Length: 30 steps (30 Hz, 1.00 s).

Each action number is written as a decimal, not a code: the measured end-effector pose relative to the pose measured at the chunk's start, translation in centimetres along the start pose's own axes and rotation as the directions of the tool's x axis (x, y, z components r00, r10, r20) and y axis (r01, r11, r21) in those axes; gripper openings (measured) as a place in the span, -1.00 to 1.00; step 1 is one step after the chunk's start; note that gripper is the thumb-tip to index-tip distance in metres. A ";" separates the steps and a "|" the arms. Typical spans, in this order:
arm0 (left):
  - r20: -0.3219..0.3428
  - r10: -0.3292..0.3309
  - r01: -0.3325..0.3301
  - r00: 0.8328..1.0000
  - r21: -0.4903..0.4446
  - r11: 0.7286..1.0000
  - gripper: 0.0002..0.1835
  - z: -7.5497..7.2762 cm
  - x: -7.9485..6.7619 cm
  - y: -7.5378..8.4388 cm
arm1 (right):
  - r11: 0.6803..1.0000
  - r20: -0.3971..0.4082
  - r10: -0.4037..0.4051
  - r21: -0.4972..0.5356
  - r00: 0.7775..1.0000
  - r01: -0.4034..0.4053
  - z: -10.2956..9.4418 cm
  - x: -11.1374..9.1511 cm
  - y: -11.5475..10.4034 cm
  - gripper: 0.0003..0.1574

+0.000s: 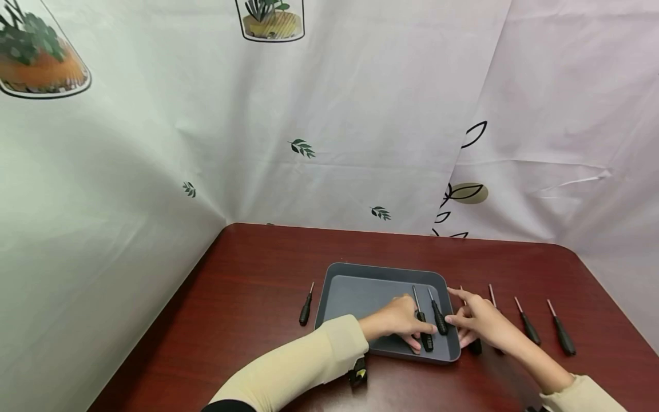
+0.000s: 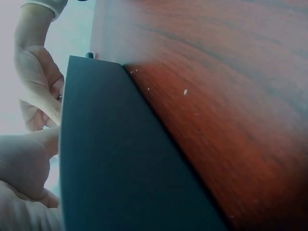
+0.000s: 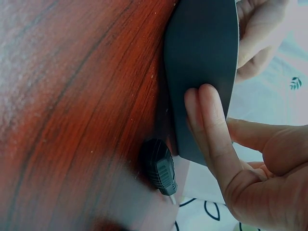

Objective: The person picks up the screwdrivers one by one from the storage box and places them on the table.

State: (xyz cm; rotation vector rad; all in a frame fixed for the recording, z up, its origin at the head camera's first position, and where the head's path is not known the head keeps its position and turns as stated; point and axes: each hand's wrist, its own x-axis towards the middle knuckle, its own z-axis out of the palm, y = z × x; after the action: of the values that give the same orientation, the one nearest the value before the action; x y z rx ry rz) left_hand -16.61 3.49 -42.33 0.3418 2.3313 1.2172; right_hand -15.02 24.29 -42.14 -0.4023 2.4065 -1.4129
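A grey rectangular tray [image 1: 381, 270] lies on the table with two black-handled screwdrivers inside, near its right wall. My left hand [image 1: 401, 320] reaches over the front of the tray. It holds the left screwdriver [image 1: 426, 341], one digit lying across its handle and other fingers curled beside it. The second screwdriver [image 1: 437, 315] lies just to the right, near that digit's tip. My right hand [image 1: 481, 323] grips the tray's right wall, two fingers [image 3: 211, 113] flat against the outside and the thumb at the rim, close to the second screwdriver's handle.
Another screwdriver [image 1: 306, 309] lies left of the tray. Several more stand in a spread row to the right, including one [image 1: 527, 326] and the rightmost [image 1: 563, 337]; two are partly hidden by my right hand. White printed cloth [image 1: 334, 183] hangs behind the reddish-brown table [image 1: 257, 332].
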 end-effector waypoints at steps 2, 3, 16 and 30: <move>-0.017 -0.004 0.004 1.000 0.029 1.000 -0.64 0.0 0.1 -0.1 | 1.000 -0.003 0.000 -0.006 1.000 0.000 0.0 0.0 0.0 -0.06; -0.019 -0.005 0.005 1.000 0.033 0.999 -0.64 0.0 0.1 -0.2 | 1.000 -0.004 0.001 -0.011 1.000 -0.001 0.0 0.0 0.0 -0.06; -0.015 0.046 -0.044 0.999 0.135 0.990 -0.58 0.2 0.0 -0.2 | 1.000 0.006 0.007 0.005 1.000 -0.007 0.1 0.0 0.1 -0.04; -0.035 0.081 -0.076 0.996 0.125 0.989 -0.61 -0.2 0.2 0.1 | 1.000 0.014 0.001 0.018 1.000 -0.001 0.0 0.0 -0.1 -0.04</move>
State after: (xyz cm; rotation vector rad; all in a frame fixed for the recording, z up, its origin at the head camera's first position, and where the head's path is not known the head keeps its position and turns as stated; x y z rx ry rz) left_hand -16.85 3.48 -42.20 0.4588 2.4551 1.1277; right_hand -15.05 24.22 -42.06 -0.4045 2.3806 -1.4261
